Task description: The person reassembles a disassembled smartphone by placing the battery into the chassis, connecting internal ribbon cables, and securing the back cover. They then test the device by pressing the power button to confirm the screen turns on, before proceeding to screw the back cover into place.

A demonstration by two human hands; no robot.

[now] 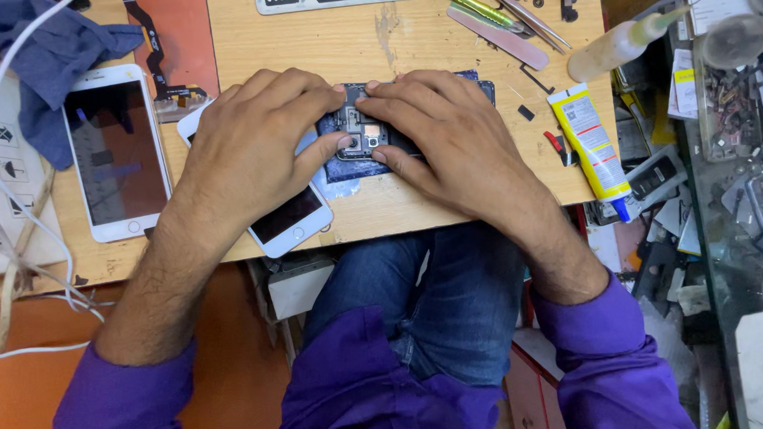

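The scene is bright and evenly lit from overhead. Shadows are soft and short, pooling just under the left hand (254,143) and right hand (447,139). The white phone (115,153) at 9 o'clock shows a dull sheen on its dark screen. The centre is sharp. The bottle (618,45) at 2 o'clock looks soft, and the clutter at 3 o'clock is dimmer and slightly stretched.

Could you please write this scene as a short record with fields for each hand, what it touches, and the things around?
left hand: presses on opened dark phone, over a white phone
right hand: presses on the same opened phone
surface: wooden board
left side: second white phone, blue cloth
right side: yellow glue tube, tweezers
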